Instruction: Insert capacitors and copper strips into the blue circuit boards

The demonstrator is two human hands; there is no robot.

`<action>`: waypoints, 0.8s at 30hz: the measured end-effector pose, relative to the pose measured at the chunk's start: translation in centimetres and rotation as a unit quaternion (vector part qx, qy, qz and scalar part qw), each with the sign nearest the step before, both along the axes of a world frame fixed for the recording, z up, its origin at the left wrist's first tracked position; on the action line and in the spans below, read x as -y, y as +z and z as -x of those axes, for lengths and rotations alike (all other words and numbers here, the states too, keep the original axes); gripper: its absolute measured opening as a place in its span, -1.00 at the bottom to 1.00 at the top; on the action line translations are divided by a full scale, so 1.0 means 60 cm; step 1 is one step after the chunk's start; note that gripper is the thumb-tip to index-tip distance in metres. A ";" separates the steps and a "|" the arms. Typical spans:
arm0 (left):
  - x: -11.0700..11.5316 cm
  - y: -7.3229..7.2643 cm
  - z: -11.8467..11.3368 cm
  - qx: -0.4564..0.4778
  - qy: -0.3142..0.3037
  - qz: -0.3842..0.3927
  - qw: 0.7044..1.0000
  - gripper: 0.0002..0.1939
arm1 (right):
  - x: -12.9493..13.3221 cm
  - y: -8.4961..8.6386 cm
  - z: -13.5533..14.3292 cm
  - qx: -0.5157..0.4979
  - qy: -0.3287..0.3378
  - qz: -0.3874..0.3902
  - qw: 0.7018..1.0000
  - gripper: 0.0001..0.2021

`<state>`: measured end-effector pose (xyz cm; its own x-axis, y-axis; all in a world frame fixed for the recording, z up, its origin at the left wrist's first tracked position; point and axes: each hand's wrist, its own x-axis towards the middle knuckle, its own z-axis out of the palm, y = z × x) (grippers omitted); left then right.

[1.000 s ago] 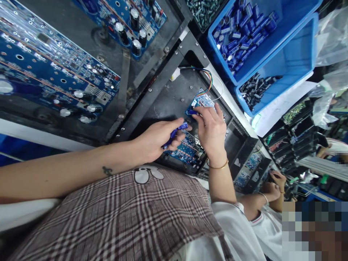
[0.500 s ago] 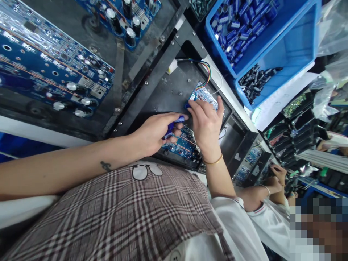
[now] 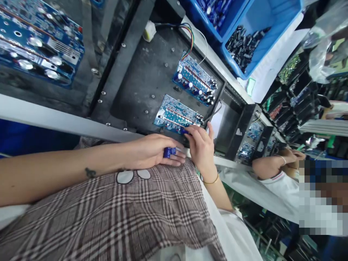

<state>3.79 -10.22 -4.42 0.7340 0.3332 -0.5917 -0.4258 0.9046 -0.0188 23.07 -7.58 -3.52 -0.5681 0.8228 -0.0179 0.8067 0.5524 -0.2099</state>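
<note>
My left hand is turned palm up in front of the black tray, fingers curled around a few blue capacitors. My right hand pinches a blue capacitor at the lower edge of the nearer circuit board. Behind it in the tray lies a second circuit board, with blue and black capacitors standing along its near edge. Coloured wires run from a white connector to this farther board.
Larger boards lie at the left. Blue bins with blue capacitors and black capacitors stand behind the tray. A co-worker's arm is at the right, near more boards.
The view has shifted. My right hand has moved from the farther board to the nearer one, uncovering blue capacitors there. My left hand has drawn back off the tray and turned palm up.
</note>
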 end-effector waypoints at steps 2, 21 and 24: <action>0.006 -0.005 0.004 0.014 -0.008 -0.021 1.000 -0.77 | 0.000 -0.008 0.001 -0.007 0.007 -0.013 1.000 -0.82; 0.013 0.005 0.025 -0.032 0.054 0.018 0.998 -0.78 | 0.000 -0.013 -0.002 0.034 0.098 -0.063 0.993 -0.75; 0.016 -0.003 0.026 -0.008 0.061 0.041 0.997 -0.77 | 0.001 -0.002 0.003 0.015 0.109 -0.057 0.992 -0.72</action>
<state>2.20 -11.17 -4.59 0.6813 0.3700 -0.6316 -0.5340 0.8414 -0.0832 22.90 -7.62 -3.64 -0.7336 0.6778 0.0490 0.6702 0.7335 -0.1132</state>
